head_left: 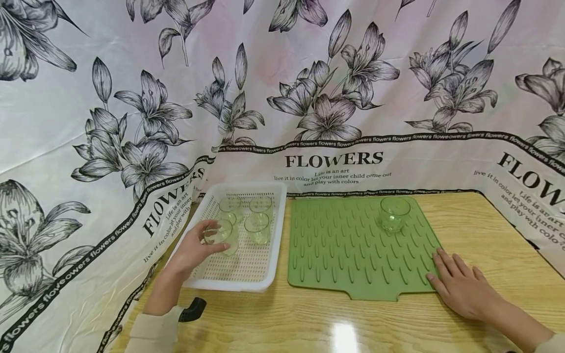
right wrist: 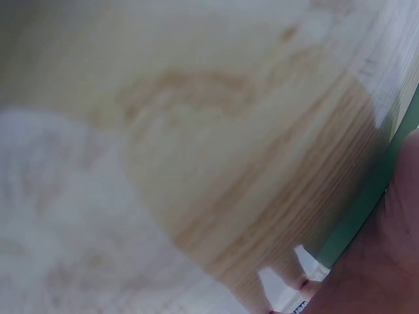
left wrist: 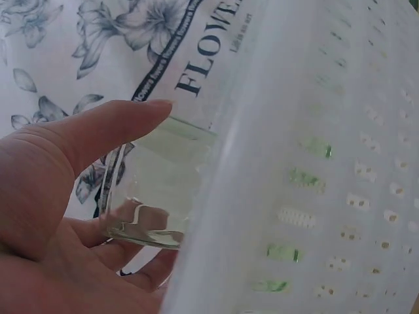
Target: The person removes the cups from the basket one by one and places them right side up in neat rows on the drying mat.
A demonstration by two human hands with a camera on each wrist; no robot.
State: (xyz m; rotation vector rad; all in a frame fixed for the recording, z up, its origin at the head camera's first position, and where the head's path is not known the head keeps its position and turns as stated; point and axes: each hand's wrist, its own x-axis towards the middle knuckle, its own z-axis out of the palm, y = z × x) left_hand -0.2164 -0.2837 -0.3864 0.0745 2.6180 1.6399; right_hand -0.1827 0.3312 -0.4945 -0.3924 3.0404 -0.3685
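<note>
My left hand (head_left: 192, 251) reaches over the near left part of a white perforated basket (head_left: 277, 235) and grips a clear drinking glass (head_left: 229, 245). In the left wrist view, the thumb lies at the rim of this glass (left wrist: 160, 170) while the other fingers come round its far side; the basket wall hides part of it. Several similar glasses (head_left: 258, 236) stand in the basket. One more glass (head_left: 394, 220) is on the green ridged mat (head_left: 340, 255), towards its back right. My right hand (head_left: 465, 289) lies flat with spread fingers at the mat's right edge.
Both basket and mat sit side by side on a wooden table (head_left: 309, 323). Behind and along the sides hangs a flower-printed cloth (head_left: 397, 166). A small black object (head_left: 192, 310) is by the left sleeve, just in front of the basket.
</note>
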